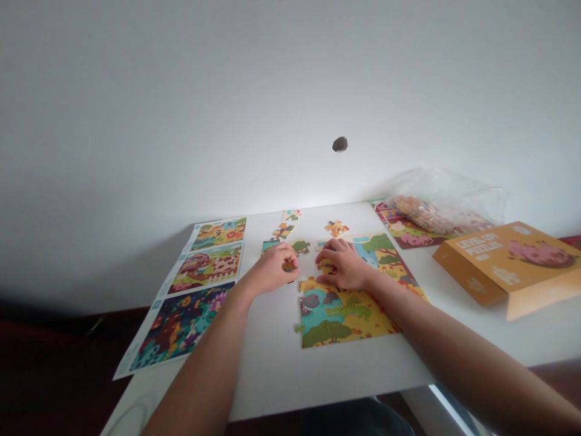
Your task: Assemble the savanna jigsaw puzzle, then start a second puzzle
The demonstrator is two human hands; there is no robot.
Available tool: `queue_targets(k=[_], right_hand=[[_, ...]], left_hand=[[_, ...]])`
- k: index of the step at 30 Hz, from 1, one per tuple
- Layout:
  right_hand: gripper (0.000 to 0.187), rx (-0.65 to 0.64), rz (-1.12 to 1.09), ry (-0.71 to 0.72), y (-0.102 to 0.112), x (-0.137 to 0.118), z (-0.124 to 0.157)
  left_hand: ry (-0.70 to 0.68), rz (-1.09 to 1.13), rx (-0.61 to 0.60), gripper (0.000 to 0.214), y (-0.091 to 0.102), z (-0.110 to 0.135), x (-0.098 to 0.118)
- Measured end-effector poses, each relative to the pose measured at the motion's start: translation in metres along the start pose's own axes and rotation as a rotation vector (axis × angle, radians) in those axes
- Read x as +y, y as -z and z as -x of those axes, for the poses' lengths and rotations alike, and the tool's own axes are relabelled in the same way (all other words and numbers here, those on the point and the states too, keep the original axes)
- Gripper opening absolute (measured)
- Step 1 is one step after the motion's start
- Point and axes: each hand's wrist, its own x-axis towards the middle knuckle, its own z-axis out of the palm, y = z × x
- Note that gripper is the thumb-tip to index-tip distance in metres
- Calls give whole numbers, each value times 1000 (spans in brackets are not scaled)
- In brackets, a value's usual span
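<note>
A partly assembled jigsaw puzzle with a hippo, a crocodile and trees lies flat on the white table. My right hand rests at its upper left part, fingers and thumb curled round puzzle pieces there. To the left of the puzzle, my left hand is closed, with a brownish puzzle piece showing between thumb and fingers; its edges are partly hidden. Just beyond my left hand lie a green tree piece and a teal piece. An orange-yellow piece sits beyond my right hand.
A sheet with three printed pictures lies along the left side. More loose pieces are near the wall. On the right are a pig picture, a clear bag of pieces and an orange puzzle box. The wall has a hole.
</note>
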Motion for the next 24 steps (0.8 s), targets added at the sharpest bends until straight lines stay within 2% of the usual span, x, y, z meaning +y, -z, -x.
queue_targets(k=[10, 18, 21, 24], right_hand=[[36, 5, 14, -3, -1, 0, -1], [33, 4, -12, 13, 1, -2, 0], [28, 1, -51, 102, 2, -8, 2], [23, -55, -74, 221, 2, -16, 4]], left_hand=[[-16, 118, -283, 16, 2, 2, 12], [54, 32, -168, 16, 0, 0, 2], [58, 8, -158, 14, -1, 0, 0], [61, 2, -174, 11, -1, 0, 0]])
